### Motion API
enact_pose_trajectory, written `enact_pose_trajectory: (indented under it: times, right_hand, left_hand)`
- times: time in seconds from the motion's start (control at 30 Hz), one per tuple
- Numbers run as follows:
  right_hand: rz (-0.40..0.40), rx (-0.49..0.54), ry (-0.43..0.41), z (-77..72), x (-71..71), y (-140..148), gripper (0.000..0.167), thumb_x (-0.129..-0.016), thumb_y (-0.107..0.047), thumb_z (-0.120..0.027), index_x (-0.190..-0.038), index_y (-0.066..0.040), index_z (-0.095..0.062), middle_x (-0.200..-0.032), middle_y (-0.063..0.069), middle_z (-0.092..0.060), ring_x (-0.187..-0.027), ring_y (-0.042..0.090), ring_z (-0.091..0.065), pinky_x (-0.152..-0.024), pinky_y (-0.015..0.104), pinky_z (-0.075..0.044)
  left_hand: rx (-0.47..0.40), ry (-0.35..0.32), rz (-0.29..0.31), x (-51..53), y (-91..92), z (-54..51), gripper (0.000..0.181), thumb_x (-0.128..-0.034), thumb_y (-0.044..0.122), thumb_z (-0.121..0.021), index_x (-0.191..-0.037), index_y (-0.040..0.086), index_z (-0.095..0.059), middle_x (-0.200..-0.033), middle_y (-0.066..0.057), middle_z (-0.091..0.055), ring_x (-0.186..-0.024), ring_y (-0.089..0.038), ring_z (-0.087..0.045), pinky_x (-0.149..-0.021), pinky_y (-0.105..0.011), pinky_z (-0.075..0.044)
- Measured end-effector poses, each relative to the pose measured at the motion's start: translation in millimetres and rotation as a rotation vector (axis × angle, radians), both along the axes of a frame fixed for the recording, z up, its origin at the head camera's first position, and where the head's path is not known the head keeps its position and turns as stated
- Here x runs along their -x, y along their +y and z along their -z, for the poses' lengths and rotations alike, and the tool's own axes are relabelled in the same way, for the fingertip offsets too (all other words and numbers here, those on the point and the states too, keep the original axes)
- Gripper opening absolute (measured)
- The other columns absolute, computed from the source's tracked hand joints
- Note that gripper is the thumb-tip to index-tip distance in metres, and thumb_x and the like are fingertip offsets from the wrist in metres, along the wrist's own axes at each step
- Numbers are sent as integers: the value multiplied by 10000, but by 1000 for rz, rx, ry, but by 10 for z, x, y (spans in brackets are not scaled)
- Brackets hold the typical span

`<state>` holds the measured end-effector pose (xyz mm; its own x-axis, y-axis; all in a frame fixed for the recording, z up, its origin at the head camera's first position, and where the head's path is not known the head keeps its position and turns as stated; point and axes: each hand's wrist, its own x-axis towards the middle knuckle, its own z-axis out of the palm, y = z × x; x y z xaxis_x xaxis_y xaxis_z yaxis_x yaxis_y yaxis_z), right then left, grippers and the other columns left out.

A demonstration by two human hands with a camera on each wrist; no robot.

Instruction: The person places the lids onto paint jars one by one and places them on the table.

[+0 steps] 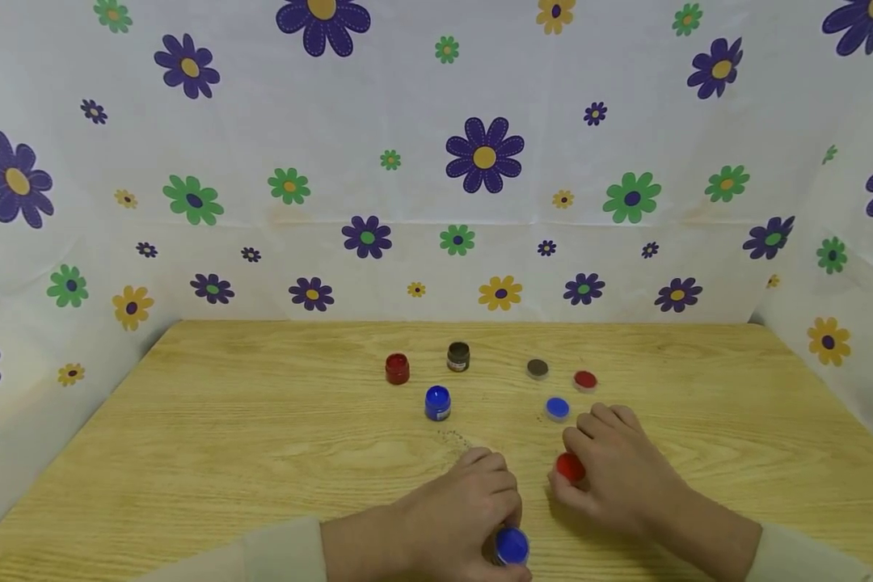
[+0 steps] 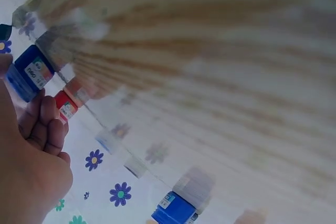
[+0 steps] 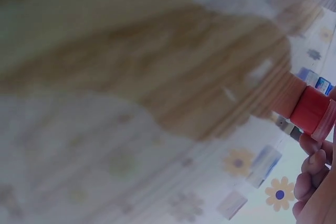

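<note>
My left hand [image 1: 473, 505] holds a paint jar with a blue lid [image 1: 512, 546] between thumb and fingers at the table's near side. In the left wrist view, the same blue paint jar [image 2: 34, 69] shows a printed label. To the right, my right hand [image 1: 618, 469] grips a red-lidded paint jar [image 1: 571, 467], its fingers curled around the side. The right wrist view shows this red paint jar [image 3: 311, 109] from the side, standing on the table with its lid on.
Farther back stand three uncovered paint jars: dark red [image 1: 397, 369], dark brown or black [image 1: 458, 356] and blue [image 1: 438, 403]. Right of them lie a dark lid [image 1: 537, 369], a red lid [image 1: 585, 380] and a blue lid [image 1: 557, 408]. A flowered cloth [image 1: 407, 186] surrounds the wooden table [image 1: 262, 420].
</note>
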<state>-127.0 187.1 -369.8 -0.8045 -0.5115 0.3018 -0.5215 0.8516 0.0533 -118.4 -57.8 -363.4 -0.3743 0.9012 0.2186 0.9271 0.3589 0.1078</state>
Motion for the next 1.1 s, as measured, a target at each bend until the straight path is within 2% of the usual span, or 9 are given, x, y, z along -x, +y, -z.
enact_pose_trajectory:
  times: [0.2, 0.43, 0.57, 0.67, 0.9, 1.1]
  right_hand:
    - [17, 13, 19, 11, 15, 48, 270, -816, -448, -679, -804, -186, -612, -764, -94, -499, -780, 126, -402, -824, 393, -372]
    - [53, 15, 5, -2, 31, 127, 257, -834, -421, -664, -805, -174, -601, -754, -89, -477, -788, 144, -399, -841, 412, -368]
    - [81, 18, -4, -10, 55, 189, 248, -834, -402, -664, -777, -175, -579, -741, -83, -463, -780, 154, -402, -844, 423, -371]
    - [108, 19, -8, -15, 86, 245, 248, -823, -395, -676, -774, -169, -589, -739, -73, -474, -773, 165, -406, -843, 433, -375]
    - [195, 23, -50, -28, 180, 389, 258, -836, -393, -664, -804, -143, -612, -739, -40, -498, -791, 205, -431, -878, 481, -375]
    - [260, 48, -99, -19, 271, 515, 300, -854, -413, -665, -836, -115, -643, -826, 16, -628, -825, 237, -488, -853, 502, -374]
  left_hand:
    - [-39, -15, -38, 21, -103, -18, 302, -866, 520, -659, -827, 225, -607, -811, 171, -488, -817, -18, -377, -880, -237, -359]
    - [-148, 37, -82, 109, -316, 44, 267, -787, 421, -750, -781, 208, -589, -765, 153, -494, -785, -28, -377, -847, -251, -349]
    - [-166, 60, -121, 160, -461, 57, 264, -764, 400, -757, -779, 200, -586, -765, 146, -505, -795, -38, -396, -859, -284, -361]
    - [-162, 53, -171, 199, -576, 58, 272, -751, 403, -763, -785, 192, -595, -771, 143, -519, -799, -47, -407, -860, -299, -374]
    - [-143, -15, -323, 304, -873, 35, 239, -753, 363, -765, -796, 189, -609, -757, 154, -520, -801, -55, -405, -877, -350, -390]
    - [-128, -18, -431, 411, -1122, 30, 222, -763, 353, -764, -795, 183, -626, -767, 142, -536, -820, -69, -439, -939, -442, -409]
